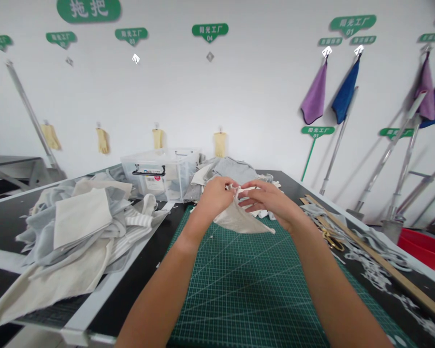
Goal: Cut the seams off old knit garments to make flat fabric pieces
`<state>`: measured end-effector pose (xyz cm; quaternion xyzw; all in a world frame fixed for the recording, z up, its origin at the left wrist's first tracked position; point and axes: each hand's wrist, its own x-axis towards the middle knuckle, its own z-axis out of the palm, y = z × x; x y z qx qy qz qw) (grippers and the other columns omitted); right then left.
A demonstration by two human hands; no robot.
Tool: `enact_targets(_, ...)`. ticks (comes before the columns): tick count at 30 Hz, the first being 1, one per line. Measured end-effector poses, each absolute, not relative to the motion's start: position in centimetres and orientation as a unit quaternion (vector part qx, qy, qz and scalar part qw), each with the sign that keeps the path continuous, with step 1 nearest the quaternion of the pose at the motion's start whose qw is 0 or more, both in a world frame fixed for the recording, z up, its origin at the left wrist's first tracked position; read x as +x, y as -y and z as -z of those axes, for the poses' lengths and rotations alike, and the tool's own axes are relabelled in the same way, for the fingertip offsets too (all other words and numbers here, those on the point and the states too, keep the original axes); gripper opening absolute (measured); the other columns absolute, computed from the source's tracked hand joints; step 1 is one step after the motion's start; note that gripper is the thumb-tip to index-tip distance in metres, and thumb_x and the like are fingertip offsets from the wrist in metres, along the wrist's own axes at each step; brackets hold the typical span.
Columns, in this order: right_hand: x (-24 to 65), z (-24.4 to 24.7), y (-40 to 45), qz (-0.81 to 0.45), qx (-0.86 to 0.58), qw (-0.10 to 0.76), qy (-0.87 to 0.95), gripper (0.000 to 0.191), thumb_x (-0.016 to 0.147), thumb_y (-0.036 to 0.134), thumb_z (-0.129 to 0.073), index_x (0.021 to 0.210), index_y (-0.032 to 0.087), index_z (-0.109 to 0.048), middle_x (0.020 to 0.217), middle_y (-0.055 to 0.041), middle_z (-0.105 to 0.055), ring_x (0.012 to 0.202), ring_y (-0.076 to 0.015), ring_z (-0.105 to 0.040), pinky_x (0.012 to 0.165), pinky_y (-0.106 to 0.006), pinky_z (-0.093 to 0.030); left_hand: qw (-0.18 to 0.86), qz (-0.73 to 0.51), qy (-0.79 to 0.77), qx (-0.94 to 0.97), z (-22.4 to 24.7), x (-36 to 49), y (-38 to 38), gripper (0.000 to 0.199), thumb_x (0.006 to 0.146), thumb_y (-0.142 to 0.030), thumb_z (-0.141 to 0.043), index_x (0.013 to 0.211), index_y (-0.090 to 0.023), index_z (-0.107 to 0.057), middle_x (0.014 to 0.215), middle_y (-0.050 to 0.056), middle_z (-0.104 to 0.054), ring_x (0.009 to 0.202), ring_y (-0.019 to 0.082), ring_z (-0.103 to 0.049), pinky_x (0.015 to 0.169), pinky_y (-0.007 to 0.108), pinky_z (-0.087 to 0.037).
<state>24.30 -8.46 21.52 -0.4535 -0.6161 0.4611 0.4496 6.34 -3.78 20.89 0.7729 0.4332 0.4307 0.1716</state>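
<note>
We are holding a beige cloth above the green mat, our two hands meeting at its upper edge. Our left hand is gripping the cloth — thumb and fingers are pinching its bunched top. Our right hand is facing it from the other side, its fingers spread and slightly bent; the tips are sitting at the cloth's top, and we cannot tell whether they are gripping it. The cloth is hanging below both hands, one corner pointing out to the right.

Beyond the hands, a pile of grey and white rags is lying on the black table, and a clear bin is standing just left of it. Nearer to us on the left, a heap of grey, cream and striped fabric is spreading over the table. On the right, gold-handled scissors are lying near a wooden strip — pale scraps are lying beside it. Yellow gloves are hanging on the wall.
</note>
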Motion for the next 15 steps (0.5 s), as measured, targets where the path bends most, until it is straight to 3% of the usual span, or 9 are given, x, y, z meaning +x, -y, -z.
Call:
enact_targets(4,25.3,-21.4,8.0,-0.408,-0.490,0.425,0.643,0.024,0.087,0.034,-0.066,0.107,0.021,-0.065,0.115,-0.0106,-0.073,0.095,-0.0223,-0.072,0.077,-0.033,-0.058,0.160,-0.475,-0.462,0.731,-21.3,4.6,3.0,0.024,0.083,-0.021,-0.062,0.100,-0.018,-0.079,0.084,0.007,-0.075,0.075,0.020,-0.069,0.076,0.032,-0.052)
enact_targets(8,26.9,-20.9,7.1,-0.352,-0.527,0.381,0.672,0.027,0.088,0.039,-0.064,0.108,0.021,-0.067,0.110,-0.0097,-0.073,0.100,-0.0226,-0.069,0.080,-0.031,-0.055,0.116,-0.552,-0.482,0.671,-21.5,0.4,1.9,0.025,0.085,-0.024,-0.061,0.103,-0.018,-0.077,0.083,0.004,-0.074,0.072,0.017,-0.068,0.075,0.028,-0.053)
enact_targets(15,27.7,-19.7,6.5,-0.344,-0.492,0.203,0.773,0.027,0.091,0.043,-0.058,0.099,0.020,-0.069,0.102,-0.0072,-0.074,0.097,-0.0215,-0.067,0.088,-0.032,-0.051,-0.042,-0.624,-0.547,0.556,-21.4,-10.9,2.3,0.031,0.092,-0.028,-0.053,0.116,-0.016,-0.068,0.100,0.005,-0.071,0.078,0.015,-0.066,0.078,0.029,-0.053)
